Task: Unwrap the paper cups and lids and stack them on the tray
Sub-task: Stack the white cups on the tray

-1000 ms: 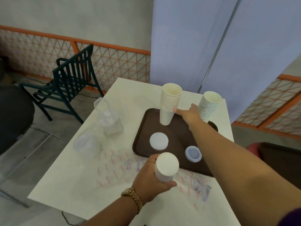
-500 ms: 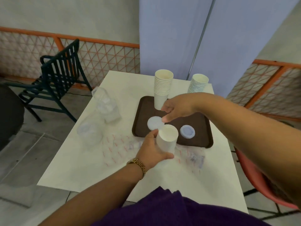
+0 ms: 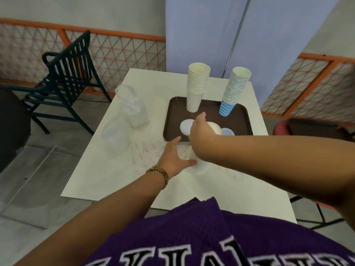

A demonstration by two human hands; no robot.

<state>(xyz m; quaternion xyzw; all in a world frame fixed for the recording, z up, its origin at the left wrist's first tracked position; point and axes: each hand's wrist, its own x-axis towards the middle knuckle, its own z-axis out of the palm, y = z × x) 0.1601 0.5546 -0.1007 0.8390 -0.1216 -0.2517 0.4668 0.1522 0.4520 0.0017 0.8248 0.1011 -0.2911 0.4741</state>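
Note:
A brown tray (image 3: 241,114) sits on the white table (image 3: 119,175). At its back stand a tall stack of white paper cups (image 3: 197,87) and a stack of blue-wave cups (image 3: 234,89). A white lid (image 3: 184,126) and a bluish lid (image 3: 229,132) lie at its front. My right hand (image 3: 200,132) grips a short white cup stack (image 3: 214,128) over the tray's front edge. The stack's lower end is blurred below my right forearm. My left hand (image 3: 173,157) is spread beside that lower end, its thumb touching it.
Crumpled clear plastic wrappers (image 3: 133,108) (image 3: 115,136) lie on the table's left side. A flat wrapper with red print (image 3: 146,150) lies under my hands. A dark slatted chair (image 3: 65,73) stands at the left and a red chair (image 3: 280,127) at the right.
My right hand came back from the tall white stack and closed round the cups that my left hand held. My left hand's fingers have opened. The camera has pulled back and tilted down.

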